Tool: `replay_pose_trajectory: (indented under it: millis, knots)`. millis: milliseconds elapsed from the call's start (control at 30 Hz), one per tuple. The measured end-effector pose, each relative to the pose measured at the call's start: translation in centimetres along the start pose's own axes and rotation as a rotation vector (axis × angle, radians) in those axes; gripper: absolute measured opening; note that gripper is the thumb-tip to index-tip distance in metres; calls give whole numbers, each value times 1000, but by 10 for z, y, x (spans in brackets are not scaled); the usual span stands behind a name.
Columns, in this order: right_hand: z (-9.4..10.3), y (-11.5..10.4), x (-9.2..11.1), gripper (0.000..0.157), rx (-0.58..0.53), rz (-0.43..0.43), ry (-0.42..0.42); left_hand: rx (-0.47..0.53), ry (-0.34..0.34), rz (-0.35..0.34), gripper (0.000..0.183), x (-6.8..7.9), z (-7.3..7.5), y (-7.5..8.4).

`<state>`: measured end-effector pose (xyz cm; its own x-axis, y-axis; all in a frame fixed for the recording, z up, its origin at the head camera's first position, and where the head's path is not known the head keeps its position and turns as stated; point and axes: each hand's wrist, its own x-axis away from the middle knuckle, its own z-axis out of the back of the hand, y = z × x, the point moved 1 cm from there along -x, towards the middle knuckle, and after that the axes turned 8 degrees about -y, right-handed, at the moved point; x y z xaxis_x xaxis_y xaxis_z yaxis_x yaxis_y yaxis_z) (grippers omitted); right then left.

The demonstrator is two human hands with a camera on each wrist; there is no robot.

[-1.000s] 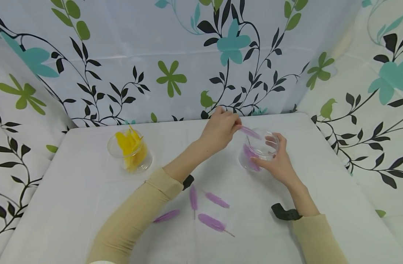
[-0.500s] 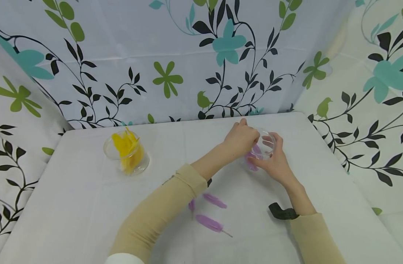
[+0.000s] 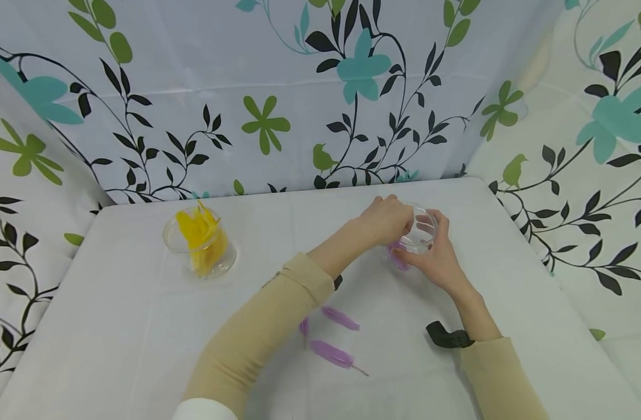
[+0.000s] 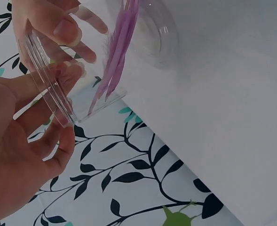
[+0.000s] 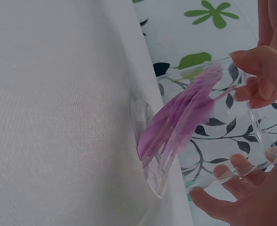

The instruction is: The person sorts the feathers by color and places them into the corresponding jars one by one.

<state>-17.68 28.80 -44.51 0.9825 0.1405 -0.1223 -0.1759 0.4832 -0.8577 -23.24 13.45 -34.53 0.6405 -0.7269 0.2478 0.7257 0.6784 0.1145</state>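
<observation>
A clear jar (image 3: 424, 239) with purple feathers (image 5: 176, 117) inside stands at the right of the table, tilted. My right hand (image 3: 437, 255) grips it, thumb on the near side and fingers round the far side. My left hand (image 3: 389, 220) is at the jar's mouth, its curled fingertips inside the rim in the left wrist view. In the right wrist view, a purple feather's bare quill (image 5: 224, 93) runs up to these fingertips, which seem to pinch it. Several more purple feathers (image 3: 332, 354) lie on the table, partly behind my left sleeve.
A second clear jar (image 3: 227, 265) holding yellow feathers (image 3: 205, 239) stands at the left of the white-covered table (image 3: 115, 332). Patterned cloth (image 3: 205, 76) hangs behind the table and at both sides.
My left hand has moved right and down, carrying a purple feather into the jar's mouth. My right hand keeps its grip on the jar.
</observation>
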Motion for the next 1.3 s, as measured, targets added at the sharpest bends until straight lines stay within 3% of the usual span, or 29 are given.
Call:
replay_pose_trajectory:
  millis: [133, 233, 300, 400, 567, 767, 967, 1300]
  knots:
    - [-1, 0, -1, 97, -7, -6, 0, 68, 108, -50, 21, 18, -1, -13]
    - [-1, 1, -1, 97, -5, -9, 1, 137, 204, -74, 28, 42, -3, -30]
    - [-1, 1, -1, 98, -2, -15, 4, 168, 227, -70, 27, 61, -8, -45]
    - [1, -1, 0, 99, -5, -23, 7, 216, 177, -42, 22, 88, -19, -68]
    - [1, -4, 1, 101, -19, -37, -5, 266, 43, 20, 23, 127, -57, -98]
    - [1, -6, 2, 104, -22, -40, -20, 324, -22, 76, 25, 163, -100, -110]
    - [1, -5, 2, 106, -16, -40, -21, 383, 8, 35, 28, 175, -122, -105]
    - [0, -5, 0, 105, -19, -42, -20, 488, 23, 36, 13, 169, -136, -98]
